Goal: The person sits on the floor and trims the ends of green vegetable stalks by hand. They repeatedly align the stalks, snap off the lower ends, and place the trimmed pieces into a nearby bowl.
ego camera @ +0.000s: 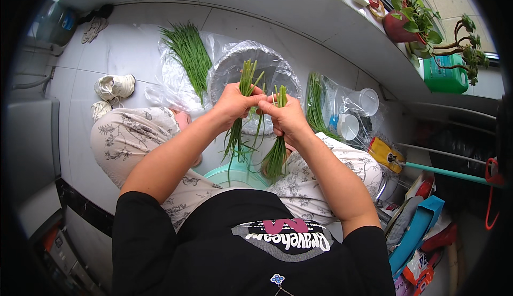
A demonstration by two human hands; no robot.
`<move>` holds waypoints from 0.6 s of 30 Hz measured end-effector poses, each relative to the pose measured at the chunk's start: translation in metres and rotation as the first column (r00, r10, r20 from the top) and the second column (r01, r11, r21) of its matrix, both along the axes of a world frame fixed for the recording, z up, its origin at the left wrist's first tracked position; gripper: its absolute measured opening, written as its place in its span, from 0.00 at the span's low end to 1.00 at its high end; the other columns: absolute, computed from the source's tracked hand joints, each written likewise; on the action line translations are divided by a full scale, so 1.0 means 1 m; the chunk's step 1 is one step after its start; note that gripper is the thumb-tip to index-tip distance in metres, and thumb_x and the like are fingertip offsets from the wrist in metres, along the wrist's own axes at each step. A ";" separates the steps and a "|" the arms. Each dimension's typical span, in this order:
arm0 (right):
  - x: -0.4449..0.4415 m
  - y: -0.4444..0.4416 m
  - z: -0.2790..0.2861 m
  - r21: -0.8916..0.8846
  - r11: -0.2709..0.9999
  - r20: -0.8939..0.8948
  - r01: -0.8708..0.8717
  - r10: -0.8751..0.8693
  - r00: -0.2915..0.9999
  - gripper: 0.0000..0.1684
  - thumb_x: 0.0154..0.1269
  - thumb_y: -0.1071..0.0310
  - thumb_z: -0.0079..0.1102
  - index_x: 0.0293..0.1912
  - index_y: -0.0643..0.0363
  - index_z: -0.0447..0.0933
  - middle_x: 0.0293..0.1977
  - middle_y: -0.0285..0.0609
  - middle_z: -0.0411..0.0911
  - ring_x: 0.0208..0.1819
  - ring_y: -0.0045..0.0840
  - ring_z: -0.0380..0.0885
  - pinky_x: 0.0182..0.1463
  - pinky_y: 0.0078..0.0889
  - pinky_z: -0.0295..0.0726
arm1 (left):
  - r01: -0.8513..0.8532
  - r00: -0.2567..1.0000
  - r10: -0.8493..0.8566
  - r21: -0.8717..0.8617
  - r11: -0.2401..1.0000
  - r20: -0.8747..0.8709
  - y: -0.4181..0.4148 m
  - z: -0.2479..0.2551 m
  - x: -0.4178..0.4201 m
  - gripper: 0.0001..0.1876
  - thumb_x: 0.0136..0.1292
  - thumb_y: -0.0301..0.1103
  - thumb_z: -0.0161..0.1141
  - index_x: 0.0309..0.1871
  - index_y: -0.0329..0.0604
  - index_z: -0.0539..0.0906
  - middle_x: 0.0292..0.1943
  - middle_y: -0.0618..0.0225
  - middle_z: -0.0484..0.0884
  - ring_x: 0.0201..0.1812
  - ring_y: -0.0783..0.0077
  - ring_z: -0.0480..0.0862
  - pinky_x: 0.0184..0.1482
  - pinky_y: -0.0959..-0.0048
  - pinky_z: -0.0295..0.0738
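My left hand (233, 104) is closed around a loose bunch of garlic chives (249, 71), stem ends up and leaf tips hanging down. A smaller bunch (276, 155) sits in my right hand (287, 116). The fingertips of both hands meet between the bunches; whether they pinch a single stalk is unclear. Below and beyond them stands a bin (294, 75) lined with a clear plastic bag. To its left a large pile of chives (187, 55) lies on a plastic bag (170, 83). Another bunch (316, 107) lies to the bin's right.
White sneakers (115, 86) stand on the tiled floor at left. Clear plastic cups (366, 101) lie at right, near a mop's teal handle (445, 172). A potted plant (404, 27) and a green jug (445, 74) occupy the ledge. Between my legs is a teal stool (218, 172).
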State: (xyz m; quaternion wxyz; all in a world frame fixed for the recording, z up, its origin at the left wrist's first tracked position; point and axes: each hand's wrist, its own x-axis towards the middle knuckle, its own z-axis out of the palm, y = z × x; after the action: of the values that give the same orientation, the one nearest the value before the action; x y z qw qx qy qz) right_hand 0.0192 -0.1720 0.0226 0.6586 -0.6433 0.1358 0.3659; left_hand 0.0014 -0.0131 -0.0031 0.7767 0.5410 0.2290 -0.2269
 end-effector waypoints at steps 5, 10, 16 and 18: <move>0.002 -0.001 -0.002 -0.059 0.998 0.019 -0.037 0.038 0.999 0.06 0.57 0.72 0.62 0.33 0.60 0.73 0.22 0.38 0.77 0.09 0.11 0.59 0.09 0.17 0.55 | -0.038 0.999 0.037 -0.010 0.999 -0.028 0.003 -0.006 -0.001 0.07 0.59 0.31 0.65 0.31 0.41 0.77 0.18 0.79 0.70 0.13 0.87 0.62 0.15 0.82 0.52; 0.006 -0.005 -0.002 -0.094 0.994 0.030 -0.061 0.064 0.998 0.04 0.56 0.72 0.61 0.30 0.61 0.74 0.22 0.40 0.78 0.08 0.11 0.59 0.09 0.18 0.55 | 0.000 0.999 -0.003 0.081 0.997 0.037 0.002 -0.010 -0.002 0.08 0.62 0.33 0.62 0.30 0.42 0.76 0.17 0.79 0.69 0.13 0.87 0.61 0.15 0.82 0.52; 0.005 -0.002 0.005 -0.058 0.998 0.009 -0.035 0.036 0.999 0.05 0.53 0.71 0.62 0.27 0.60 0.75 0.21 0.38 0.77 0.09 0.11 0.59 0.09 0.17 0.55 | 0.013 1.000 -0.015 0.094 0.995 0.024 0.006 -0.010 0.000 0.08 0.62 0.33 0.62 0.29 0.41 0.77 0.18 0.77 0.70 0.14 0.86 0.63 0.15 0.81 0.53; 0.005 -0.001 0.006 -0.061 0.997 0.018 -0.043 0.044 0.999 0.05 0.52 0.71 0.62 0.27 0.59 0.75 0.21 0.37 0.77 0.09 0.11 0.59 0.09 0.17 0.55 | 0.051 0.998 -0.054 0.122 0.991 0.016 0.006 -0.007 0.001 0.08 0.62 0.33 0.62 0.29 0.42 0.77 0.18 0.77 0.71 0.14 0.86 0.63 0.15 0.82 0.54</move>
State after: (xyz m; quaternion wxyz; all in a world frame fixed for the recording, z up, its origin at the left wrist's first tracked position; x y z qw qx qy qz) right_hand 0.0237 -0.1730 0.0283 0.6318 -0.6694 0.1266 0.3698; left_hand 0.0021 -0.0074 -0.0105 0.7383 0.5952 0.2207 -0.2278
